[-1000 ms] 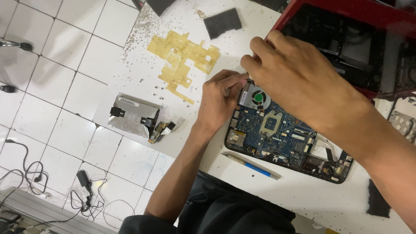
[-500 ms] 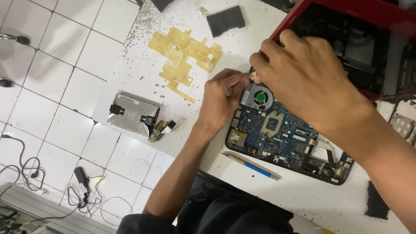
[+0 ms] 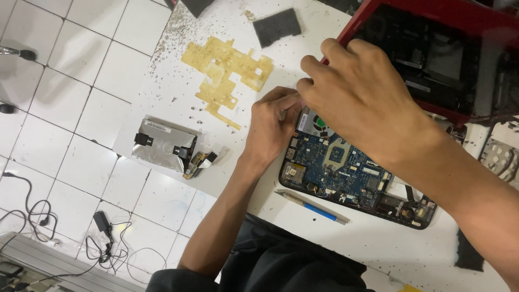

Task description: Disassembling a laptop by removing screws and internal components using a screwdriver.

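Both hands have crept a little toward twelve o'clock along the edge of the blue circuit board (image 3: 346,170) since the earlier frames, while everything else on the white tabletop (image 3: 378,249) lies as it did. That board sits in its dark tray at the tabletop's middle, the open red laptop shell (image 3: 432,48) touching it at one o'clock. Left hand (image 3: 273,127) rests at the board's nine o'clock corner, fingers (image 3: 284,100) curled and pinching something too small to tell beside the cooling fan (image 3: 313,121), likely steadying that corner. Right hand (image 3: 362,103) hovers over the fan with fingers bent down; its grip is hidden. A blue-tipped tool (image 3: 313,208) lies at six o'clock, within reach. The silver drive (image 3: 162,143) and yellow film sheet (image 3: 227,75) are parked well apart at nine and eleven o'clock.
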